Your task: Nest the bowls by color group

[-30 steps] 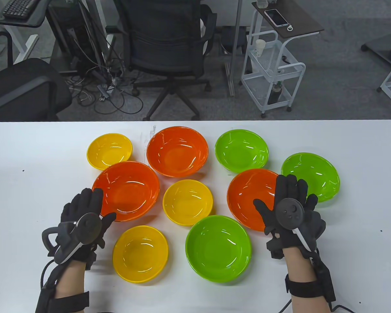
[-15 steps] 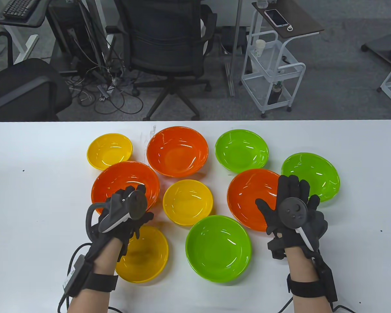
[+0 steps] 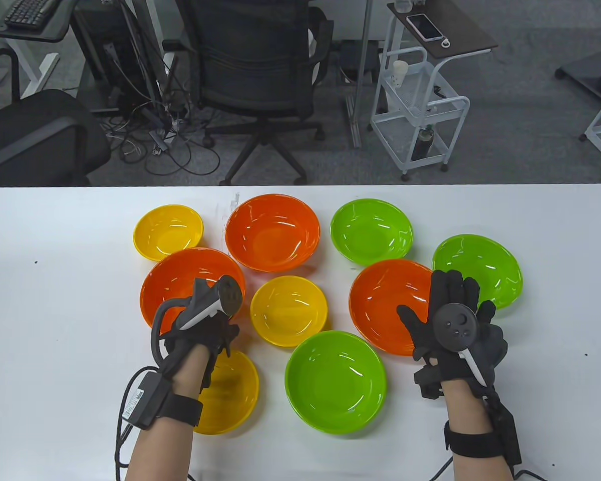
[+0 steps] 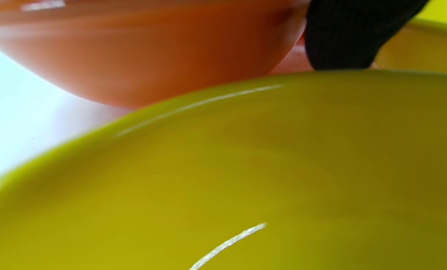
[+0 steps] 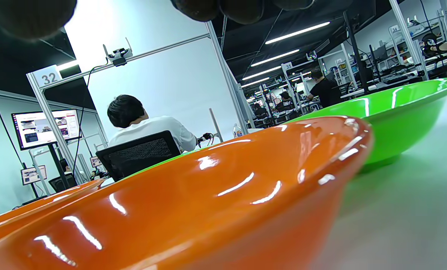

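Observation:
Nine bowls stand singly on the white table (image 3: 55, 300), three of each colour. Yellow bowls: far left (image 3: 168, 232), middle (image 3: 288, 310), near (image 3: 235, 396). Orange bowls: far (image 3: 272, 232), left (image 3: 180, 285), right (image 3: 380, 300). Green bowls: far (image 3: 371, 230), right (image 3: 486, 265), near (image 3: 335, 381). My left hand (image 3: 205, 335) curls down over the near yellow bowl's far rim. In the left wrist view a fingertip (image 4: 343, 33) touches that rim (image 4: 208, 101); a grip does not show. My right hand (image 3: 448, 300) lies flat and spread over the right orange bowl's right rim, holding nothing.
The right wrist view shows the orange bowl (image 5: 208, 195) close up, with the green bowl (image 5: 396, 120) behind it. Bare table lies left of the bowls (image 3: 55, 325) and at the far right (image 3: 571, 325). An office chair (image 3: 255, 75) and a white cart (image 3: 415, 115) stand beyond the far edge.
My left hand has moved right from the bare table to the far rim of the near yellow bowl and tilted down. My right hand has shifted only slightly. No bowl has moved.

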Available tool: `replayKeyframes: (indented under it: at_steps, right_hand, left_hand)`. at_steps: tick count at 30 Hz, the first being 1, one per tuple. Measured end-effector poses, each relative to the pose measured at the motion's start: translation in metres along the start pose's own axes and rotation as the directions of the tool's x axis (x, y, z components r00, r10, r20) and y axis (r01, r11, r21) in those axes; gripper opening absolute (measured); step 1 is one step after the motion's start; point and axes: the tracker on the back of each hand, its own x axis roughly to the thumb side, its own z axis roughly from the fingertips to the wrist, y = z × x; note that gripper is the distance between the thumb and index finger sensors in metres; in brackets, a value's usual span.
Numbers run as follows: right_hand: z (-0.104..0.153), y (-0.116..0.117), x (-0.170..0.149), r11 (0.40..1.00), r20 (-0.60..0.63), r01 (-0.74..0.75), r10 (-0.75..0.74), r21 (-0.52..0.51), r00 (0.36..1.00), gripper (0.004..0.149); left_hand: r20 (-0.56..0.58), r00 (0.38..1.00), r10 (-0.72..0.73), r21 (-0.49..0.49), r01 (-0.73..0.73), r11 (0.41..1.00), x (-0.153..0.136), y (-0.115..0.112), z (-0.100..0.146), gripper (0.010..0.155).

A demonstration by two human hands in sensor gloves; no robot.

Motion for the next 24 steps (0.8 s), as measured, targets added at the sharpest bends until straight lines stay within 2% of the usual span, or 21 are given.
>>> replayKeyframes:
  at_steps: [4, 10, 14, 16, 19, 24]
  right_hand:
    - [0.000, 0.000, 0.000, 1.000, -0.001, -0.001, 0.001, 0.003, 1.000, 0.091]
    - [0.000, 0.001, 0.001, 1.000, 0.002, -0.021, 0.021, -0.004, 1.000, 0.091]
    - [0.001, 0.001, 0.002, 1.000, 0.007, -0.019, 0.019, -0.007, 1.000, 0.090]
    - [0.001, 0.001, 0.002, 1.000, 0.011, -0.017, 0.017, -0.012, 1.000, 0.090]
    - [0.002, 0.003, 0.003, 0.999, 0.019, -0.046, 0.047, -0.014, 0.999, 0.090]
    - [0.002, 0.004, 0.004, 0.999, 0.017, -0.041, 0.042, -0.011, 0.999, 0.090]
  left_hand:
    - [0.010, 1.000, -0.017, -0.004, 0.017, 1.000, 0.002, -0.001, 0.001, 0.064]
    - [0.038, 0.996, -0.078, 0.068, 0.076, 0.995, 0.002, 0.001, 0.011, 0.060]
    - [0.052, 0.995, -0.082, 0.165, 0.072, 0.984, -0.006, 0.008, 0.022, 0.056]
    - [0.064, 0.996, -0.060, 0.165, 0.049, 0.985, -0.009, 0.012, 0.028, 0.056]
    - [0.082, 0.995, -0.065, 0.194, 0.048, 0.980, -0.012, 0.022, 0.041, 0.056]
    - [0.092, 0.992, -0.090, 0.309, 0.057, 0.949, -0.013, 0.048, 0.067, 0.055]
